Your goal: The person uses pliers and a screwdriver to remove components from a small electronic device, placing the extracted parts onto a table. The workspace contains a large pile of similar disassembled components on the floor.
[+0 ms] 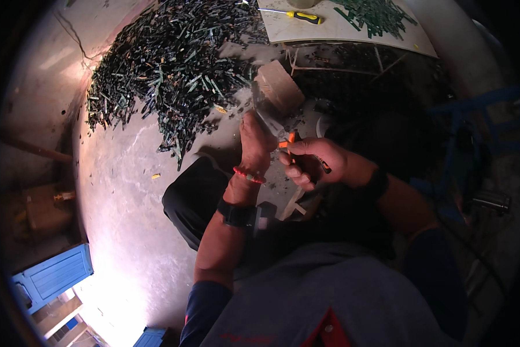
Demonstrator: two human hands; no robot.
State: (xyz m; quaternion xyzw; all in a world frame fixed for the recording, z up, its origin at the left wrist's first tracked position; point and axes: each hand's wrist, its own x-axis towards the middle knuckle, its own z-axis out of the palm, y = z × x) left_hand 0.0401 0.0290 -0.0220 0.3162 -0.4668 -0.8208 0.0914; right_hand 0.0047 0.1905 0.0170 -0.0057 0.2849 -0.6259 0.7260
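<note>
My right hand (320,159) is closed around an orange-and-black-handled hand tool (290,143), which looks like pliers or cutters. Its head points toward my left hand (254,139), just beside it. The left fingers are pressed together, and whatever they may pinch is hidden or too small to make out. A red beaded bracelet and a black band circle my left wrist and forearm. Just beyond both hands lies a brown block (279,87), tilted on the floor, with a greyish flat piece (267,113) at its near side.
A large heap of dark green and black strips (167,63) covers the floor at the far left. On a pale board (352,29) at the back lie a yellow-and-black screwdriver (303,17) and green strips (378,17). Blue furniture (54,272) stands at lower left, a blue frame (474,110) at right.
</note>
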